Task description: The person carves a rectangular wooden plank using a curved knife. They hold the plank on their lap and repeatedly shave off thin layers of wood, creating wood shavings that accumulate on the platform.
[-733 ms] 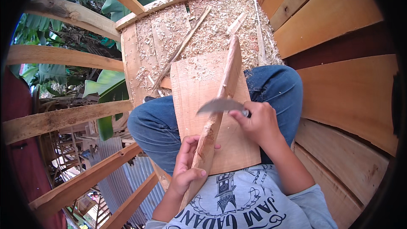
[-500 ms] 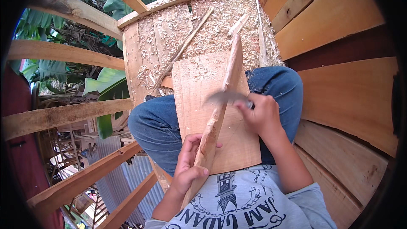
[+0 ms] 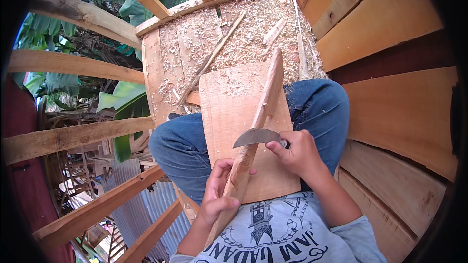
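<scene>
The knife point(image 3: 255, 137) is now crossing the wooden plank point(image 3: 246, 155) farther down than before. The grip of the right hand point(image 3: 299, 154) is clamping the knife; the left hand point(image 3: 213, 196) is clasping the plank's lower part. The plank is slanting over a board point(image 3: 226, 104) resting on the legs point(image 3: 324, 104).

Wide fisheye view worn on the head, upright, angled steeply down, close above the left hand point(image 3: 218, 196) and right hand point(image 3: 298, 153), facing forward over denim knees point(image 3: 321, 101) to the shavings-strewn plank floor point(image 3: 154, 75), wooden rails point(image 3: 73, 65) bowed by the lens
</scene>
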A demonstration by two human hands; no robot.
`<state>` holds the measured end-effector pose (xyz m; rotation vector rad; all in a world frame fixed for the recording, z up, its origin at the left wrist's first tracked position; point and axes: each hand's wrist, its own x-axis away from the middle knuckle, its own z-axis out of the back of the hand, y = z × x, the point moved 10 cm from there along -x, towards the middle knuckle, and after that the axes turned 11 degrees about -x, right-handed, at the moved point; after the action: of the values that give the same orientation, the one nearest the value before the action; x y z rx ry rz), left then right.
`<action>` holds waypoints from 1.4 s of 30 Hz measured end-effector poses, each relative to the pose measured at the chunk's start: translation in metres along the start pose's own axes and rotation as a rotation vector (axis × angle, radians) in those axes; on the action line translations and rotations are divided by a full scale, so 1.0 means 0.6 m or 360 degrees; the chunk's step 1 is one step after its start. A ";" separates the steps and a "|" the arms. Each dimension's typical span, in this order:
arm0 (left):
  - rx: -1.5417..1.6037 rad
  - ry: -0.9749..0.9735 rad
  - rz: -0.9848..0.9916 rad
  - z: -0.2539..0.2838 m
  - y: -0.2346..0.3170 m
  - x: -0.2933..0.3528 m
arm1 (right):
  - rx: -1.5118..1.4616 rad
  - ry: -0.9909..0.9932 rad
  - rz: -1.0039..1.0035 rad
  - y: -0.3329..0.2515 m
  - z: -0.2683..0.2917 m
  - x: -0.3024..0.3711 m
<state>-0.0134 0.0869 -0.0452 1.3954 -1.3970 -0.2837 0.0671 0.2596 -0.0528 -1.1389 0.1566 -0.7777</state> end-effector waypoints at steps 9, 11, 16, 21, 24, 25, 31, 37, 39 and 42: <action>-0.0071 0.0002 0.0068 -0.006 0.003 0.001 | 0.0308 0.0284 0.0105 0.007 0.041 -0.046; -0.0052 0.0022 0.0052 -0.009 0.004 0.001 | 0.0329 0.0310 0.0130 0.009 0.041 -0.047; -0.0053 0.0027 0.0041 -0.007 0.004 0.003 | 0.0357 0.0396 0.0015 0.022 0.061 -0.065; -0.0003 0.0031 0.0052 0.004 0.004 0.002 | 0.0312 0.0377 -0.0008 0.013 0.057 -0.064; -0.0001 0.0038 -0.0016 0.010 0.004 0.002 | 0.0212 0.0302 -0.0024 -0.001 0.051 -0.049; -0.0002 0.0032 -0.0037 0.013 0.005 0.001 | 0.0164 0.0274 -0.0031 -0.004 0.045 -0.042; 0.0078 0.0038 -0.0035 0.009 0.007 -0.003 | 0.0090 -0.0021 0.0321 -0.040 -0.026 0.001; 0.0047 0.0064 0.0050 0.011 0.003 0.002 | 0.0100 0.0164 0.0109 -0.017 0.022 -0.042; 0.0059 0.0062 0.0020 0.012 0.002 0.001 | 0.0027 0.0163 0.0246 -0.028 0.000 -0.015; 0.0034 0.0052 -0.0003 0.011 0.003 0.000 | 0.0062 0.0101 0.0388 -0.033 -0.014 -0.007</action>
<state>-0.0195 0.0839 -0.0465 1.4131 -1.3754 -0.2471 0.0504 0.2521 -0.0409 -1.0364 0.3260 -0.5972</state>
